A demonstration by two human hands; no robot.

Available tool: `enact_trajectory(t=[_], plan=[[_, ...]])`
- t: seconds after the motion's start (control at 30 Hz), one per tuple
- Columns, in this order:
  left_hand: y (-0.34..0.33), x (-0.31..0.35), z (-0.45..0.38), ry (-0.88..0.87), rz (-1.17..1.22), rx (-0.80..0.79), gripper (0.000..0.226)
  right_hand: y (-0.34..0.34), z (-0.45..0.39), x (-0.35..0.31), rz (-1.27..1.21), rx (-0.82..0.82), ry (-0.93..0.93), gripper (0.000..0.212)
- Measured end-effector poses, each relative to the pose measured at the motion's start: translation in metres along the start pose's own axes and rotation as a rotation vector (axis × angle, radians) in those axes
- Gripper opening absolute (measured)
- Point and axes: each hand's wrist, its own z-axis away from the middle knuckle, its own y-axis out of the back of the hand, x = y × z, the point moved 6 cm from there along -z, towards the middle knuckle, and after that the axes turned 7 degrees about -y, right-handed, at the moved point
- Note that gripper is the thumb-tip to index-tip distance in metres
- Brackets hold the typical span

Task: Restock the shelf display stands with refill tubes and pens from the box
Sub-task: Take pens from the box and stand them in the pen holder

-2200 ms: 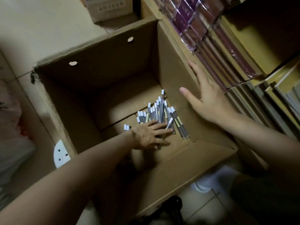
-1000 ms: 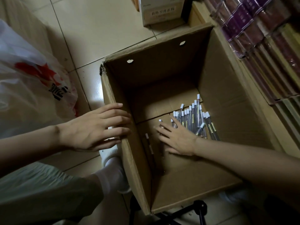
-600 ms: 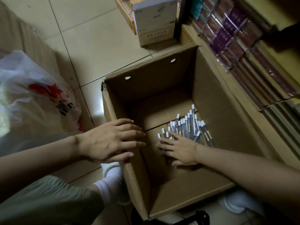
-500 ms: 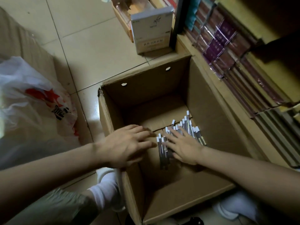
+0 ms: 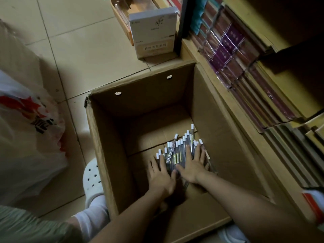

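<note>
Many clear, white-capped refill tubes [image 5: 178,151] heaped on the box [image 5: 108,155] floor.

**What the hands and edges are hiding**

The left hand [image 5: 162,176] and right hand [image 5: 192,166] are covering the near ends of the refill tubes [image 5: 177,151]. The tube labels are reading too small. Left of the left hand, the plastic bag [image 5: 29,134] is running off the frame.

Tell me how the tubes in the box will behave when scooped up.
The tubes look slim, round and smooth, so they will probably roll and slip apart. They lie loose in a heap, so some may drop from between the left hand and right hand. Each seems light and stiff.
</note>
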Motion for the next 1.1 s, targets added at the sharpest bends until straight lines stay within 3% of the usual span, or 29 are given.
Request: enact_trajectory(t=[0.23, 0.33, 0.4, 0.53, 0.7, 0.97, 1.1], plan=[[0.015, 0.025, -0.002, -0.131, 0.436, 0.342, 0.053, 0.007, 0.0, -0.028, -0.127, 0.129, 0.189, 0.074], [0.027, 0.019, -0.008, -0.06, 0.506, 0.471, 0.047, 0.033, 0.001, -0.025, -0.112, 0.295, 0.235, 0.063], [0.029, 0.014, -0.012, 0.034, 0.582, 0.476, 0.05, 0.049, 0.0, -0.012, -0.079, 0.405, 0.14, 0.058], [0.025, 0.015, -0.02, 0.109, 0.597, 0.45, 0.056, 0.05, -0.01, 0.006, -0.158, 0.311, -0.028, 0.062], [0.014, 0.026, -0.032, 0.135, 0.659, 0.391, 0.045, 0.049, -0.018, 0.0, -0.233, 0.34, -0.027, 0.055], [0.004, 0.022, -0.038, 0.22, 0.812, 0.431, 0.012, 0.05, -0.027, 0.003, -0.428, 0.337, -0.041, 0.028], [0.005, 0.019, -0.039, 0.189, 0.816, 0.411, 0.011, 0.049, -0.029, 0.01, -0.432, 0.319, -0.083, 0.019]])
